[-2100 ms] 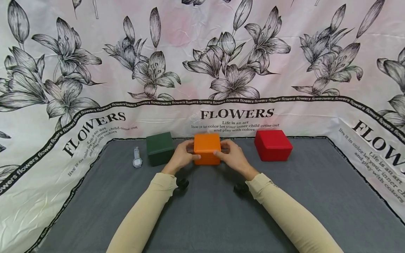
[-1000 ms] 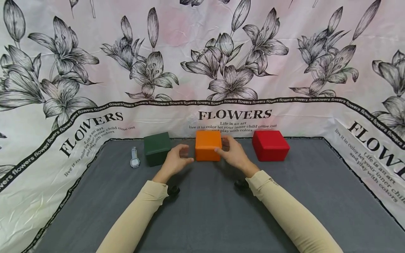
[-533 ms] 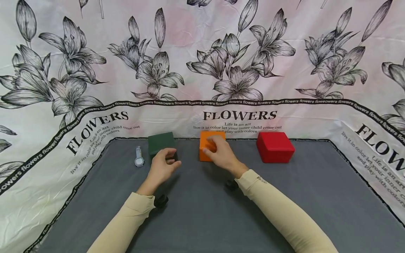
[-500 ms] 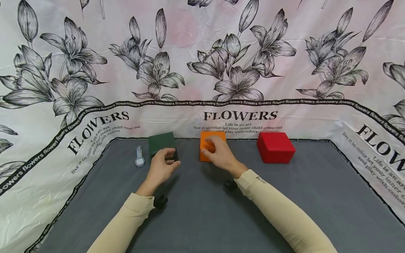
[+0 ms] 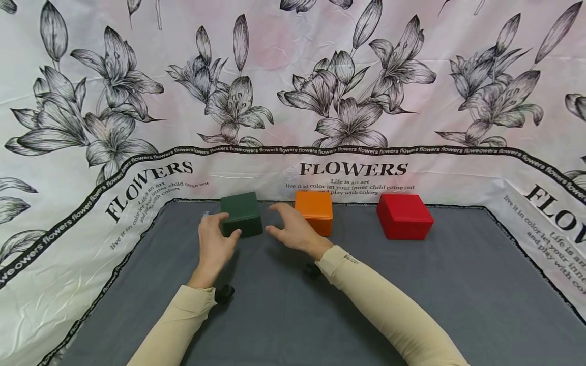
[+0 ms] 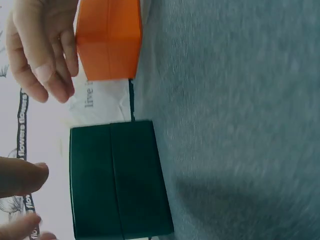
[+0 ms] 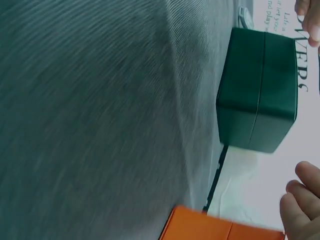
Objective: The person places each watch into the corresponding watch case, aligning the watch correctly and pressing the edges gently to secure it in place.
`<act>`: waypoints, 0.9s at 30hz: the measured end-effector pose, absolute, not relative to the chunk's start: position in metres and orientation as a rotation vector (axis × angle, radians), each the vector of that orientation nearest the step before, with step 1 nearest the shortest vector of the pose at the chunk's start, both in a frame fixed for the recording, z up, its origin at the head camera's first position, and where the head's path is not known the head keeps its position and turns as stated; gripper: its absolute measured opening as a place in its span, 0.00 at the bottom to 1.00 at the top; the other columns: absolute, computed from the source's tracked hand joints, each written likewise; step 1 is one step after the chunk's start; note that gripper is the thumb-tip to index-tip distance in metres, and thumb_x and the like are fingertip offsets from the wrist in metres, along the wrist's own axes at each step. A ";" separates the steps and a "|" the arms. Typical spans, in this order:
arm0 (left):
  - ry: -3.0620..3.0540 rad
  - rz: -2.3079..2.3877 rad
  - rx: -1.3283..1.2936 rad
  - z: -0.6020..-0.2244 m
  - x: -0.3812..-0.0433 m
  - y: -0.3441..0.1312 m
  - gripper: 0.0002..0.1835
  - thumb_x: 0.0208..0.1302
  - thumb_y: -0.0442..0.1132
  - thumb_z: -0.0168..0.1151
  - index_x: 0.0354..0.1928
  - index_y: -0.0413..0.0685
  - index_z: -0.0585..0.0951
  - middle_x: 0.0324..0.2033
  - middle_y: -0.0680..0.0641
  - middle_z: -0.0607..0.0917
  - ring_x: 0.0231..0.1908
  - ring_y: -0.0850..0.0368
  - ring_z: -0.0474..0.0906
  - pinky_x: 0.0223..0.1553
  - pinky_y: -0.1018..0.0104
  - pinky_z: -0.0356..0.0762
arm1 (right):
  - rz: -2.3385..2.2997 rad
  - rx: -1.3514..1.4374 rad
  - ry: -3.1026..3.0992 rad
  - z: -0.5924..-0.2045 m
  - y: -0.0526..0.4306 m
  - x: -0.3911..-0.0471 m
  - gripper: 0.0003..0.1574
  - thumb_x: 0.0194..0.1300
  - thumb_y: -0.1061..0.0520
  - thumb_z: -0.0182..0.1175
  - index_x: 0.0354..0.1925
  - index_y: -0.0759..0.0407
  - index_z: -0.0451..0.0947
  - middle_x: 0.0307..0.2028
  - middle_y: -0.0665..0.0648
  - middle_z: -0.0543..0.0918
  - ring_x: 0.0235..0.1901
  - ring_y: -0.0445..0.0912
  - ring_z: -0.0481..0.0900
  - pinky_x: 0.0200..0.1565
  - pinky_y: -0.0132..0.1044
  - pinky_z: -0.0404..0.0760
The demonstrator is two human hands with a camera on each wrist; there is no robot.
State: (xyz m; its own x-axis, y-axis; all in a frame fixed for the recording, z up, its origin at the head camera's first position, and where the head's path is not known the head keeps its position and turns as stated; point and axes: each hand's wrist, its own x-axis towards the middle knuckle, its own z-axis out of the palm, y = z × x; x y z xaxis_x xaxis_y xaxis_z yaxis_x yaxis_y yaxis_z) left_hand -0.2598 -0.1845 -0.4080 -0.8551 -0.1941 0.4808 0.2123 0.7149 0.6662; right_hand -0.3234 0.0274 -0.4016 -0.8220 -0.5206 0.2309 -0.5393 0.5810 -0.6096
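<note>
A dark green box (image 5: pixel 241 213) with a seam round its side stands closed at the back left. My left hand (image 5: pixel 214 244) hovers at its left front, thumb and fingers spread apart and holding nothing. On the box's other side my right hand (image 5: pixel 295 229) is in the air, also spread and bare, between the green box and an orange box (image 5: pixel 314 211). Both hands show near the green box in the left wrist view, where the right hand (image 6: pixel 44 47) is by the orange one. A watch (image 7: pixel 245 18) lies beyond the green box, mostly hidden by my left hand in the head view.
A red box (image 5: pixel 405 217) stands closed at the back right. All the boxes sit along the rear edge of a grey cloth-covered table (image 5: pixel 284 315). Behind them hangs a white flower-printed cloth (image 5: pixel 274 122).
Both hands were on the orange box, then let go of it. The left hand has moved left past the green box's front, and the right hand has followed leftward off the orange box.
</note>
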 end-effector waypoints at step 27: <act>-2.562 -1.200 0.272 -0.416 -0.278 -0.190 0.33 0.57 0.37 0.69 0.61 0.31 0.67 0.52 0.32 0.75 0.52 0.36 0.71 0.52 0.44 0.71 | 1.323 0.766 -2.885 -0.412 -0.011 -0.327 0.40 0.66 0.46 0.61 0.69 0.56 0.58 0.62 0.59 0.72 0.57 0.50 0.74 0.54 0.43 0.76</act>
State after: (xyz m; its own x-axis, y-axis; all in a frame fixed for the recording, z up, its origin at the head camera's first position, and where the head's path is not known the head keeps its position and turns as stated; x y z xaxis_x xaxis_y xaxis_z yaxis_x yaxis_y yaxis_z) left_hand -0.2778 -0.1899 -0.4159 -0.9375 -0.2935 0.1869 -0.0443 0.6334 0.7726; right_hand -0.3267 -0.0106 -0.4118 -0.8828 -0.4628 0.0806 -0.3630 0.5632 -0.7423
